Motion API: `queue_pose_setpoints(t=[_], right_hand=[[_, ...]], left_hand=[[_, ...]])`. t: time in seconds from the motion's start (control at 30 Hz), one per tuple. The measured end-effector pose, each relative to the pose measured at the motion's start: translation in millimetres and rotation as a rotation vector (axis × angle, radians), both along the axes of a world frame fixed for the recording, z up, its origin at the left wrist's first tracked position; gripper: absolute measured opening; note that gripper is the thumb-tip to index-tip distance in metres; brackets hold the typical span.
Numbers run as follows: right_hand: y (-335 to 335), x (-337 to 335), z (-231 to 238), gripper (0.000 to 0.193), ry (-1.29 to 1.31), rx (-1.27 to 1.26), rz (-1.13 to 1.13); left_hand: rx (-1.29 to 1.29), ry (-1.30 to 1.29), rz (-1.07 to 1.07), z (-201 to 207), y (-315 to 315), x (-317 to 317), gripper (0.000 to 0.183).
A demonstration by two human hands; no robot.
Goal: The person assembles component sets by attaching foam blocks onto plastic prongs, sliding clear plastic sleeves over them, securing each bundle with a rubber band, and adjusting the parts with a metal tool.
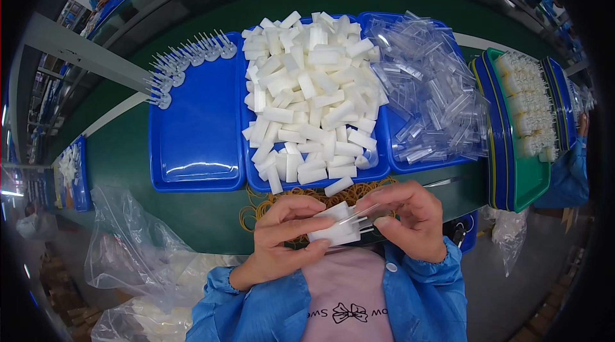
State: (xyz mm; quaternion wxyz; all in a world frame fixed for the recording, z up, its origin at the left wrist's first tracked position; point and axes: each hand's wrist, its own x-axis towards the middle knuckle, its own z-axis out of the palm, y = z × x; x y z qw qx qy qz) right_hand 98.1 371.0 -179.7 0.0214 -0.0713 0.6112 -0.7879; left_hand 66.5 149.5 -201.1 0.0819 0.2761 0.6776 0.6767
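White foam blocks (334, 227), a small stack of them, sit pinched between both my hands just above my lap, at the near edge of the green table (211, 211); my left hand (285, 236) wraps the stack from the left, thumb below and fingers curled closed over the top, gripping it firmly; my right hand (410, 217) meets it from the right, fingers bent and nearly closed, nipping a thin clear plastic piece (364, 214) that lies against the top of the stack; behind my hands a heap of tan rubber bands (269, 201) spreads on the table; beyond that stand three blue trays side by side; the left tray (195, 143) is mostly bare, with a row of small white pronged parts (186, 60) along its far edge; the middle tray (256, 182) is piled with loose white foam pieces (311, 95); the right tray (400, 166) holds a mound of clear plastic cases (432, 95); further right a green tray (535, 182) on stacked blue ones carries rows of white parts; crumpled clear plastic bags (128, 246) lie at my left.
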Motion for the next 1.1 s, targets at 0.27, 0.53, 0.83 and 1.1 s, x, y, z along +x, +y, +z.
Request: queue_pose_setpoints(t=[0.27, 0.53, 0.83, 1.1], right_hand=[[10, -1, -9, 0.025, 0.196, 0.261, -0.048], [7, -5, -16, 0.025, 0.135, 0.186, -0.208], [12, -7, -19, 0.02, 0.208, 0.397, -0.236], [13, -1, -21, 0.019, 0.19, 0.378, -0.235]], left_hand=[[-0.11, 0.068, 0.188, -2, 0, 1, 0.044], [0.214, -0.235, 0.137, -10, 6, -2, 0.052], [0.211, -0.503, 0.104, -22, 0, 2, 0.048], [0.165, -0.31, 0.155, -22, 0, 4, 0.046]])
